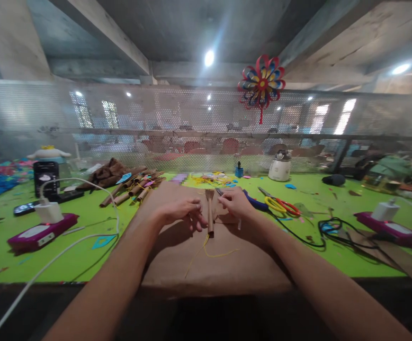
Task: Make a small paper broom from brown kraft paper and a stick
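Observation:
A small brown paper roll [210, 218] with a frayed, brush-like upper end lies upright in view on brown paper [223, 274]. Yellow string [220, 255] trails from its lower end. On the left of the roll is my left hand [184, 213], its fingers loosely bent and apart, holding nothing visible. Just right of the roll, my right hand [236, 203] has thumb and fingers drawn together; what they hold, if anything, is unclear. A dark tip shows beside its fingers, and a blue handle [257, 202] shows beyond the hand. Whether these belong to one tool is hidden.
Several paper rolls [135, 189] are piled at the back left. Yellow-and-red-handled scissors [280, 203] lie right of the blue handle. Purple power strips [42, 232] with white chargers stand on both sides, with cables crossing the green table [74, 265]. A white bottle [280, 166] stands behind.

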The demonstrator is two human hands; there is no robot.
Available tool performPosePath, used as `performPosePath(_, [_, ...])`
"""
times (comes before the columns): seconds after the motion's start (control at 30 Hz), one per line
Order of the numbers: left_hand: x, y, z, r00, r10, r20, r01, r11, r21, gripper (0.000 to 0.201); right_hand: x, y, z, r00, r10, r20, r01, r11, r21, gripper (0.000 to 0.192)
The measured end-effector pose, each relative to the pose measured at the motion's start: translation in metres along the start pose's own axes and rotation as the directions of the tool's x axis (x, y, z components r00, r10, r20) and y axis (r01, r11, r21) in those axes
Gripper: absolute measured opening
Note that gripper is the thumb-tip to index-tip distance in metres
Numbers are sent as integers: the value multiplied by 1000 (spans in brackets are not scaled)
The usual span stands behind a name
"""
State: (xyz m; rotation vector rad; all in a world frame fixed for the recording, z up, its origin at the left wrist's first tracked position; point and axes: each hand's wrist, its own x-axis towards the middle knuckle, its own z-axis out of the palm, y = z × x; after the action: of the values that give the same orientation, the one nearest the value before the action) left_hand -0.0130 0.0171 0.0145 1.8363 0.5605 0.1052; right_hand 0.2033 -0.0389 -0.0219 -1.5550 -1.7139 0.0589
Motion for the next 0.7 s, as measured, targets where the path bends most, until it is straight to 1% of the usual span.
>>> performPosePath(0.03, [0, 2, 0, 1000, 13, -11, -13, 1000, 21, 20, -1, -2, 2, 1000, -11, 19, 11, 1000, -18, 33])
performPosePath(0.07, [0, 3, 0, 999, 27, -46, -24, 998, 50, 19, -2, -4, 4, 999, -19, 40, 20, 999, -35, 34])
performPosePath(0.1, [0, 4, -2, 993, 46, -110, -36, 995, 90, 18, -4, -6, 7, 998, -23, 63, 26, 998, -51, 34])
performPosePath(0.13, [1, 5, -4, 978, 70, -197, -42, 989, 143, 16, -6, -9, 9, 996, -24, 86, 30, 998, -63, 34])
performPosePath(0.17, [3, 5, -7, 950, 98, -296, -37, 978, 206, 15, -9, -12, 10, 994, -22, 110, 30, 997, -77, 35])
performPosePath(0.23, [6, 4, -15, 861, 169, -480, -7, 947, 322, 13, -16, -23, 13, 988, -4, 154, 22, 993, -120, 38])
performPosePath(0.3, [10, 2, -22, 778, 223, -587, 18, 926, 376, 12, -23, -36, 15, 981, 23, 193, 17, 979, -201, 44])
performPosePath(0.33, [11, 0, -25, 748, 238, -620, 25, 923, 385, 12, -26, -43, 16, 977, 39, 208, 15, 968, -250, 46])
performPosePath(0.4, [13, -3, -28, 705, 260, -660, 28, 920, 392, 14, -30, -54, 17, 970, 89, 224, -12, 945, -326, 42])
performPosePath(0.47, [15, -7, -30, 680, 280, -678, 20, 917, 398, 16, -31, -59, 17, 955, 184, 234, -103, 942, -321, 29])
performPosePath(0.53, [16, -9, -31, 669, 299, -681, -2, 917, 400, 16, -28, -58, 17, 927, 290, 240, -238, 946, -221, 19])
performPosePath(0.6, [15, -10, -31, 665, 311, -679, -20, 916, 400, 16, -25, -53, 16, 901, 353, 251, -336, 936, -108, 16])
performPosePath(0.7, [13, -7, -29, 671, 302, -677, -11, 917, 398, 16, -20, -45, 9, 885, 369, 284, -383, 924, -5, 16])
